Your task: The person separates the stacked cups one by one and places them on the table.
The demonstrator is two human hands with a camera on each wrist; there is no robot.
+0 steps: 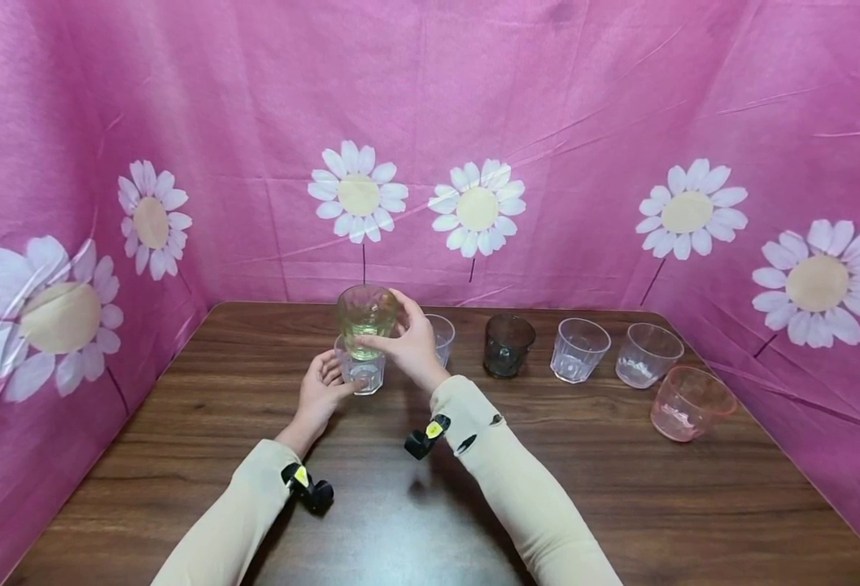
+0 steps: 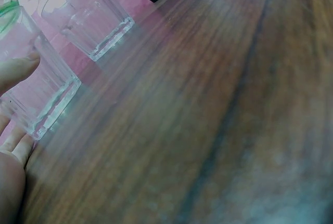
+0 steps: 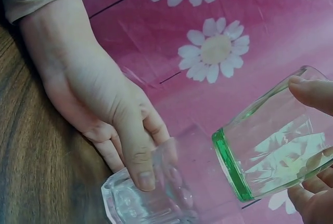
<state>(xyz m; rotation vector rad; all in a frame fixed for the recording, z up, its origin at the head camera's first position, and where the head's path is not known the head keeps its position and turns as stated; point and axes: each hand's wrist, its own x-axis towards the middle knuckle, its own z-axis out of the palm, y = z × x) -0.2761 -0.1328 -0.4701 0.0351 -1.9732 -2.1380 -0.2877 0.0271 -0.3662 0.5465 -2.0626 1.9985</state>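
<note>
My left hand (image 1: 321, 396) grips a clear glass (image 1: 365, 379) that stands upright on the table, thumb on the near side and fingers round the far side. Just above it, my right hand (image 1: 416, 348) holds a green-tinted glass (image 1: 365, 313) upright between thumb and fingers. In the right wrist view the green base (image 3: 233, 169) sits right at the clear glass's rim, overlapping it. My left thumb (image 3: 140, 167) presses against the clear glass's wall there. The left wrist view shows the clear glass (image 2: 49, 94) with its bottom edge on the wood.
Behind my right hand stands another clear glass (image 1: 443, 335). Farther right along the wooden table (image 1: 371, 488) are a dark glass (image 1: 508, 348), a clear faceted glass (image 1: 579, 352), another clear glass (image 1: 648, 358) and a pink glass (image 1: 689, 407). A pink flowered cloth (image 1: 254, 122) hangs around the table.
</note>
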